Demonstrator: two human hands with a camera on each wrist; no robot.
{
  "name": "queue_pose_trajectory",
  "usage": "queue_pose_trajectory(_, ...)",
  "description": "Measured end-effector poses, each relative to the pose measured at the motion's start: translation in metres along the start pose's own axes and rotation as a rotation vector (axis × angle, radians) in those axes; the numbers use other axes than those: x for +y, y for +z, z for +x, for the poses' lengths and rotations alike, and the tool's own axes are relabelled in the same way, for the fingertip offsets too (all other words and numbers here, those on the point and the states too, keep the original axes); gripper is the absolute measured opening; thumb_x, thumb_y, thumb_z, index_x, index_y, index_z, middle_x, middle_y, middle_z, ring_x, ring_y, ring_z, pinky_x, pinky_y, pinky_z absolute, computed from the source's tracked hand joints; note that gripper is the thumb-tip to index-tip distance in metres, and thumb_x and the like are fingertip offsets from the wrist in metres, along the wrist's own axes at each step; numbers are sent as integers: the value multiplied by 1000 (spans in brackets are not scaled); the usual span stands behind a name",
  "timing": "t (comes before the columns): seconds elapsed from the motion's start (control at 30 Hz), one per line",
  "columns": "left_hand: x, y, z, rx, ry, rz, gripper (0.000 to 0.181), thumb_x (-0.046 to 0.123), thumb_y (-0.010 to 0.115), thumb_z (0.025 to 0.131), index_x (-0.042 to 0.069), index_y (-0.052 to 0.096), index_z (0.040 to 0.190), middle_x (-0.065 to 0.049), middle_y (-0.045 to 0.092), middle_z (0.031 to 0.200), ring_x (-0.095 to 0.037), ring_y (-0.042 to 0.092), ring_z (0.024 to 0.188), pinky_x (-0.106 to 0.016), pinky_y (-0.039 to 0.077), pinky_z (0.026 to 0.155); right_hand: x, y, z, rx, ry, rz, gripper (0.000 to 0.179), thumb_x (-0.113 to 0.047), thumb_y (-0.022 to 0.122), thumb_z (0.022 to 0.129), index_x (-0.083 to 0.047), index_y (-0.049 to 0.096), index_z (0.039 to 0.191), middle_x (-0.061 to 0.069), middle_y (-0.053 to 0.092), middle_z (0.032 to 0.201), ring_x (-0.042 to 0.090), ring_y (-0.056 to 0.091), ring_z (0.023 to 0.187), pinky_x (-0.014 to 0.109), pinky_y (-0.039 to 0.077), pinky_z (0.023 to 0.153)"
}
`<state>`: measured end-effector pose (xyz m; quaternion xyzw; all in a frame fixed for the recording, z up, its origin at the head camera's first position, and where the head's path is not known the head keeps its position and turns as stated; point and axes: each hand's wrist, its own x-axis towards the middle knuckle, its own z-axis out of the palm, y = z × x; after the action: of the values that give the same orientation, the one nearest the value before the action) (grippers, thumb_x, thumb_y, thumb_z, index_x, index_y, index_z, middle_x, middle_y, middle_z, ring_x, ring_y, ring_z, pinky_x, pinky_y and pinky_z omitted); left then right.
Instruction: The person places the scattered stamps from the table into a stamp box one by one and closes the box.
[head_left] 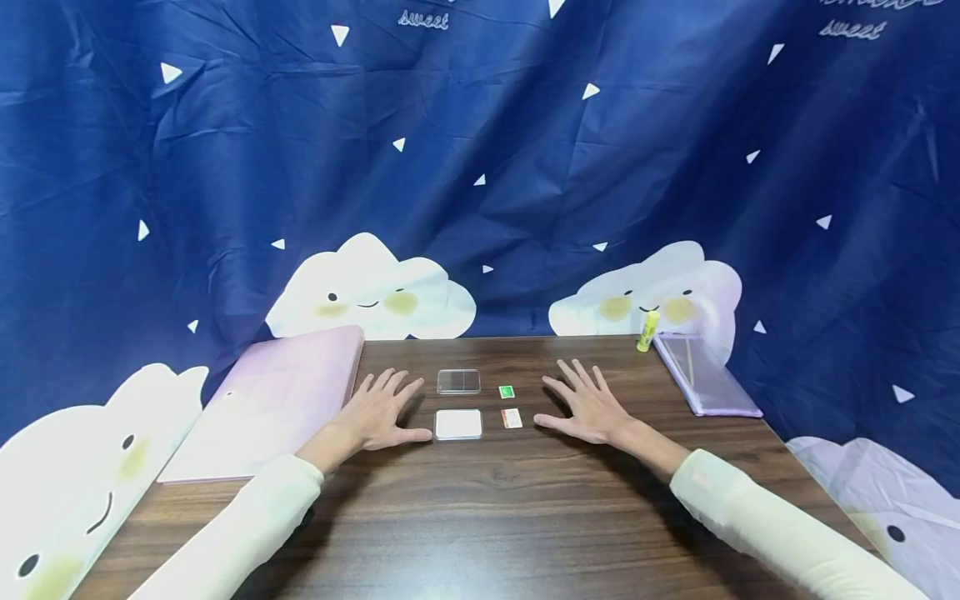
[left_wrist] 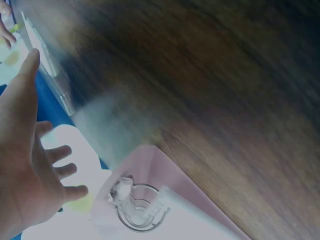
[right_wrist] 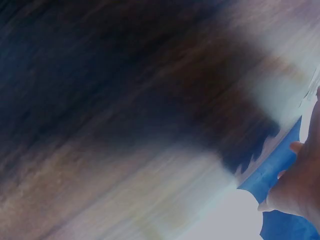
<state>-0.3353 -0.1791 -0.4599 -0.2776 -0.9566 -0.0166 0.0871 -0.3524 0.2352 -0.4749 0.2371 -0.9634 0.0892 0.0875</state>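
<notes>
My left hand (head_left: 377, 414) is spread with straight fingers over the wooden table, holding nothing. Its thumb tip is right beside a small white rectangular piece with a clear border (head_left: 458, 424); whether they touch I cannot tell. Behind that piece lies a clear, dark-looking rectangular case (head_left: 458, 382). Just to their right are a small green square (head_left: 507, 392) and an orange-and-white square (head_left: 512, 418). My right hand (head_left: 587, 409), fingers also spread, is to the right of these squares and holds nothing. The left palm (left_wrist: 25, 170) and part of the right hand (right_wrist: 300, 182) appear in the wrist views.
A pink binder (head_left: 288, 400) lies left of my left hand; the left wrist view shows its metal rings (left_wrist: 142, 207). At the back right, a yellow glue stick (head_left: 648, 332) stands near a purple-edged clear pouch (head_left: 708, 377). A blue cloud-print curtain (head_left: 517, 167) hangs behind the table (head_left: 495, 508).
</notes>
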Motion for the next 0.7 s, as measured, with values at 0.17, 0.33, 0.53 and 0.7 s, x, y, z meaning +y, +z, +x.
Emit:
queue_pose_trajectory(0.17, 6, -2, 2, -4, 26, -24, 99, 78, 60, 87, 11, 44, 158, -22, 45, 155, -45, 37, 146, -67, 31, 116, -6, 1, 1, 0, -23, -1, 83, -73, 57, 92, -16, 54, 152, 19, 27, 168, 45, 16, 156, 69, 8, 122)
queue_pose_trajectory(0.33, 10, -3, 5, -6, 58, -38, 94, 76, 62, 87, 14, 47, 156, -21, 47, 154, -42, 39, 145, -65, 33, 115, -12, 2, 0, 0, -36, 5, 81, -73, 57, 92, -16, 58, 149, 20, 31, 166, 46, 20, 155, 68, 9, 122)
queue_pose_trajectory(0.53, 12, -2, 9, 0, 113, -57, 84, 70, 66, 89, 15, 54, 152, -21, 52, 148, -41, 46, 139, -64, 41, 109, -22, 1, -1, 13, -80, 3, 80, -73, 59, 91, -14, 62, 145, 21, 39, 162, 45, 26, 153, 67, 14, 122)
queue_pose_trajectory(0.7, 13, -2, 10, -41, 156, -126, 77, 60, 69, 93, 13, 54, 151, -19, 54, 145, -38, 48, 137, -61, 43, 108, -28, 1, 0, 34, -126, 36, 77, -70, 65, 90, -13, 64, 142, 21, 49, 153, 42, 37, 148, 64, 17, 123)
